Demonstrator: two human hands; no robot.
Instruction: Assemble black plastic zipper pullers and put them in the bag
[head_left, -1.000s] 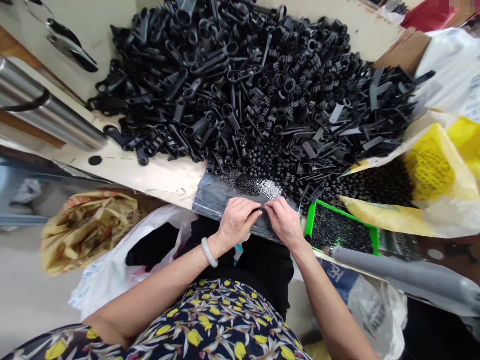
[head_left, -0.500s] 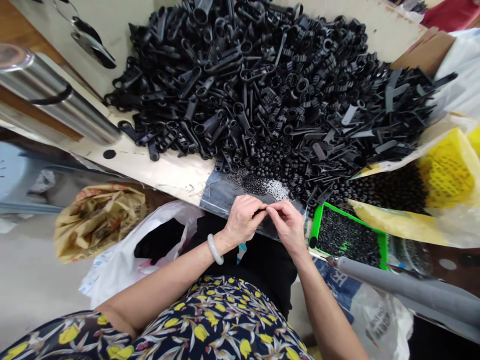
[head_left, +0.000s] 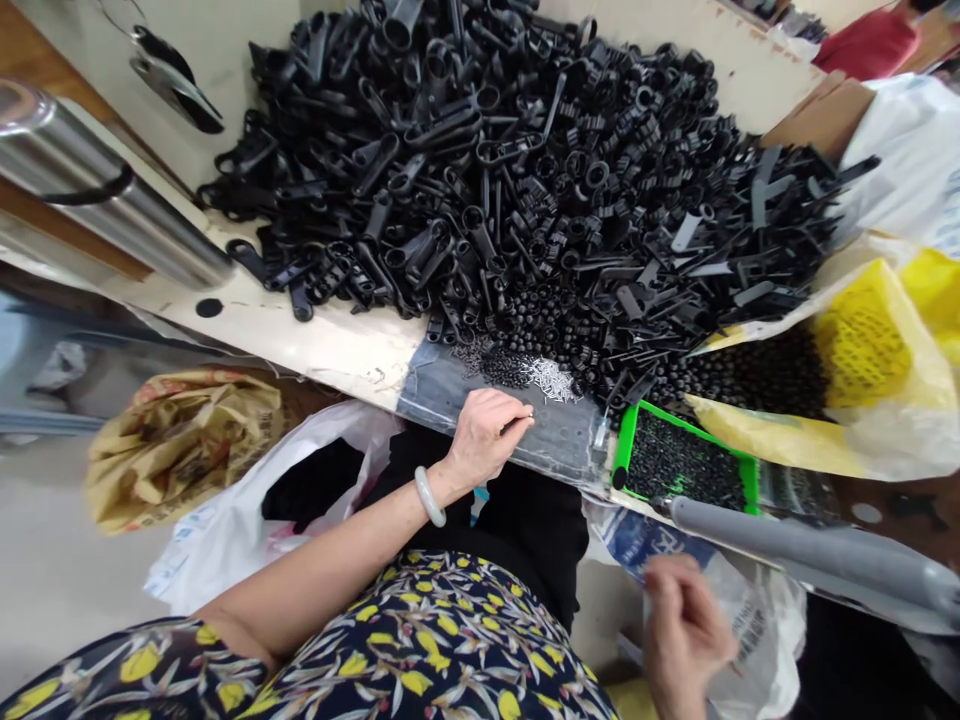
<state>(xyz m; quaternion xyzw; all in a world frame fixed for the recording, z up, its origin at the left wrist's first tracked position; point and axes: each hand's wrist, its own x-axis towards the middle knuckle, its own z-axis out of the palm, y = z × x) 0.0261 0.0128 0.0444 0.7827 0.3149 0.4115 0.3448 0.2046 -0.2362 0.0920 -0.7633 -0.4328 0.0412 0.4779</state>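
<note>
My left hand point(head_left: 489, 432), with a pale bangle point(head_left: 430, 497) on its wrist, is over the front edge of a dark work mat point(head_left: 559, 432). Its thumb and forefinger are pinched on something tiny with a pale glint, too small to name. My right hand point(head_left: 684, 628) is low on the right, apart from the left hand, in front of a plastic bag; motion blurs its fingers. Small silver pins point(head_left: 553, 380) lie in a heap just beyond my left hand, beside small black pieces point(head_left: 507, 367).
A large pile of black plastic parts point(head_left: 450, 170) covers the bench. On the right are a green tray point(head_left: 621, 458) of tiny black pieces, a grey electric screwdriver point(head_left: 795, 545) and a yellow-printed bag point(head_left: 862, 340). A steel flask point(head_left: 112, 185) stands left; a brown sack point(head_left: 180, 440) sits below.
My right hand has parted from my left and moved down to the right, past the tray and screwdriver. My left hand keeps its pinch in nearly the same spot. The view has shifted slightly.
</note>
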